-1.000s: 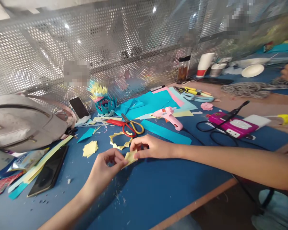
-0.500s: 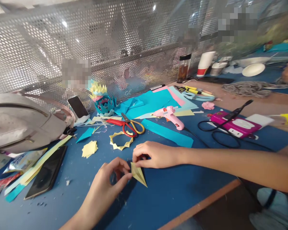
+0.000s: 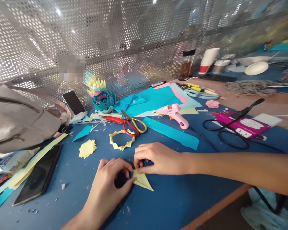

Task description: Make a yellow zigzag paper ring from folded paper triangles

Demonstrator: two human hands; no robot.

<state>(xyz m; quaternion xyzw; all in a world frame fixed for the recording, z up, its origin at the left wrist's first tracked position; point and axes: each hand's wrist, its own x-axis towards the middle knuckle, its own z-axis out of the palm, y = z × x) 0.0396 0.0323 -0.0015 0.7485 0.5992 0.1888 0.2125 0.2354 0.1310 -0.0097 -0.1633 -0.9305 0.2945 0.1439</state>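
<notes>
A small piece of pale yellow paper, folded to a long point, lies between my hands just above the blue table. My left hand pinches its left edge between thumb and fingers. My right hand has its fingertips closed on the paper's upper edge. Beyond them sits a ring of folded yellow paper with pointed edges. Scissors with red and yellow handles rest behind the ring. To the left is a stack of yellow paper squares.
A pink glue gun and a magenta power strip with black cord lie right. Blue paper sheets and a folded-paper lotus stand behind. At left are a phone and a backpack. A perforated metal screen borders the back.
My hands and the folded paper have shifted slightly down in view. The left fingers have come closer in on the paper's edge. The camera view has turned a little.
</notes>
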